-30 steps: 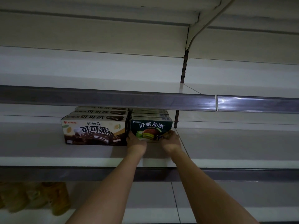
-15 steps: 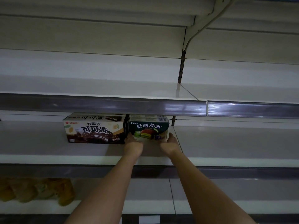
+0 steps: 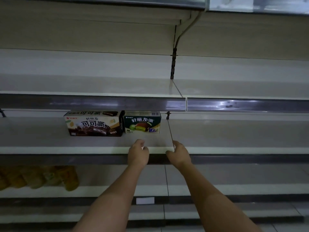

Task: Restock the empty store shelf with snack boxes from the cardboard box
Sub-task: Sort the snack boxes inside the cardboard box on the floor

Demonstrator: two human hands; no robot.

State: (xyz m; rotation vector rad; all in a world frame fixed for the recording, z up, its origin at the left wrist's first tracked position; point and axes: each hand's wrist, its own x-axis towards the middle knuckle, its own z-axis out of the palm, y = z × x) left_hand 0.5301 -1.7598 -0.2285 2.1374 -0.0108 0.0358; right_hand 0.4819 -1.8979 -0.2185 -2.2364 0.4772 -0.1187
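A green snack box [image 3: 142, 122] stands on the middle shelf [image 3: 50, 149], pushed back against the rear, right beside a wider brown cocoa-pie box [image 3: 94, 123]. More boxes of each kind lie behind them, mostly hidden by the shelf rail above. My left hand [image 3: 138, 154] hovers at the shelf's front edge, fingers loosely curled, holding nothing. My right hand [image 3: 179, 154] is level with it, a little to the right, also holding nothing. Both hands are clear of the boxes. The cardboard box is out of view.
A grey price rail [image 3: 93, 103] of the upper shelf overhangs the boxes. A shelf seam and slotted upright [image 3: 168, 115] run just right of the green box. Yellowish bagged goods [image 3: 38, 178] sit on the lower shelf at left. A white label [image 3: 145, 200] is on the lower rail.
Both hands have let go of the green box and drawn back to the shelf's front edge. The green box stays in place beside the brown one. The camera has tilted down.
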